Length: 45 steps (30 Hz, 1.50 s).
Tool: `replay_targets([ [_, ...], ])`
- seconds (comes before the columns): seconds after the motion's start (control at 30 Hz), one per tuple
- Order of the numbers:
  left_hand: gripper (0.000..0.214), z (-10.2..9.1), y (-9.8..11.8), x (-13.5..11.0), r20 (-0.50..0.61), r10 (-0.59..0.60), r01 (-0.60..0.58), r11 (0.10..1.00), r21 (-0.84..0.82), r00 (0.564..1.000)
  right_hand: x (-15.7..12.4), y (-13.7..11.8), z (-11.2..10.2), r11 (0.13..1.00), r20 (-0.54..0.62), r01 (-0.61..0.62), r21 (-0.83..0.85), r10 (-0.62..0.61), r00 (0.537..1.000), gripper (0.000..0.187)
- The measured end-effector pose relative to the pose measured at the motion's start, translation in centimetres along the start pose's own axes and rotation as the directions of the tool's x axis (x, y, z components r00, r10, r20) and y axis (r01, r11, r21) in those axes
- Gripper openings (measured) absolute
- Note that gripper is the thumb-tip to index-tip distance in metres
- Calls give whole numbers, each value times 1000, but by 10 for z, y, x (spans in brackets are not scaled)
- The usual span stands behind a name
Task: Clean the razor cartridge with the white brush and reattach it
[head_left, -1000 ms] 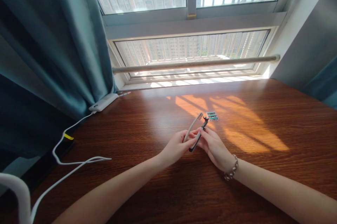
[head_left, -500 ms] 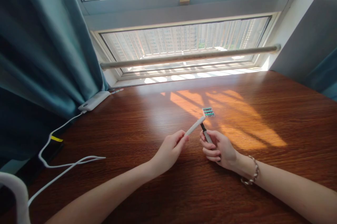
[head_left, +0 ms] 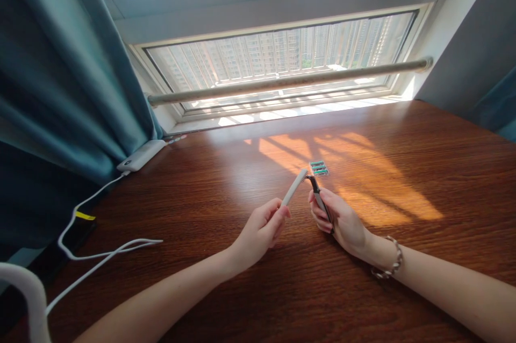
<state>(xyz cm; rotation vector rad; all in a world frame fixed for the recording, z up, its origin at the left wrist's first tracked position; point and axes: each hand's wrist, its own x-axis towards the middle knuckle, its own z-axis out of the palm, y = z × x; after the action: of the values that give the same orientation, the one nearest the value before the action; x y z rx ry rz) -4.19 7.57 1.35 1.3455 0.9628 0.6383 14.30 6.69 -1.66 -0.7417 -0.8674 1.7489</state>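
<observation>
My left hand (head_left: pixel 262 224) is closed around the lower end of a white toothbrush (head_left: pixel 293 190), whose head points up and to the right. In my right hand (head_left: pixel 341 219) is a razor (head_left: pixel 320 202) with a grey and black handle, gripped between thumb and fingers. The razor's dark top end meets the bristle side of the toothbrush head, and the two seem to touch. Just beyond them on the wooden table lies a small clear pack of razor cartridges (head_left: pixel 319 168) with green strips.
A white power bank (head_left: pixel 142 155) lies at the table's left edge by the curtain (head_left: pixel 76 63). Its white cable (head_left: pixel 97 253) loops over the left side. A white curved bar (head_left: pixel 28 289) stands at lower left. A rail (head_left: pixel 290 82) crosses the window behind the table (head_left: pixel 209 181).
The toothbrush has tilted more upright, its head shifting slightly left and up. My right hand has moved up, bringing the razor's top against the bristles, and more of the handle shows.
</observation>
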Motion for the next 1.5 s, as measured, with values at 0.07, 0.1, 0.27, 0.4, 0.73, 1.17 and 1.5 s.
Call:
replay_targets([
  [0.07, 28, 1, 0, 0, 32, -14, 16, 999, -40, 999, 1, 0, -1, 997, -27, 52, -53, -54, 998, 22],
  [0.1, 28, 1, 0, 0, 23, -23, 24, 998, -50, 999, 1, -1, -2, 995, -34, 71, -69, -73, 997, 22],
  [0.27, 27, 0, -1, 2, 11, -18, 20, 986, -166, 1000, 2, -4, -4, 976, -42, 148, -156, -157, 987, 22],
  [0.4, 28, 0, -1, 0, 88, 8, 6, 988, -153, 996, 3, -6, -6, 950, -38, 211, -230, -226, 973, 21],
  [0.73, 30, 0, 3, -5, 28, 118, -119, 993, 22, 993, 3, -11, -9, 879, -1, 271, -393, -295, 956, 22],
  [1.17, 32, -4, 4, -4, -12, 152, -150, 985, 81, 988, 4, -19, -16, 793, -9, 299, -531, -358, 934, 26],
  [1.5, 31, -7, 2, -3, -67, 202, -195, 976, 100, 977, 5, -38, -26, 479, 168, 434, -763, -501, 849, 18],
])
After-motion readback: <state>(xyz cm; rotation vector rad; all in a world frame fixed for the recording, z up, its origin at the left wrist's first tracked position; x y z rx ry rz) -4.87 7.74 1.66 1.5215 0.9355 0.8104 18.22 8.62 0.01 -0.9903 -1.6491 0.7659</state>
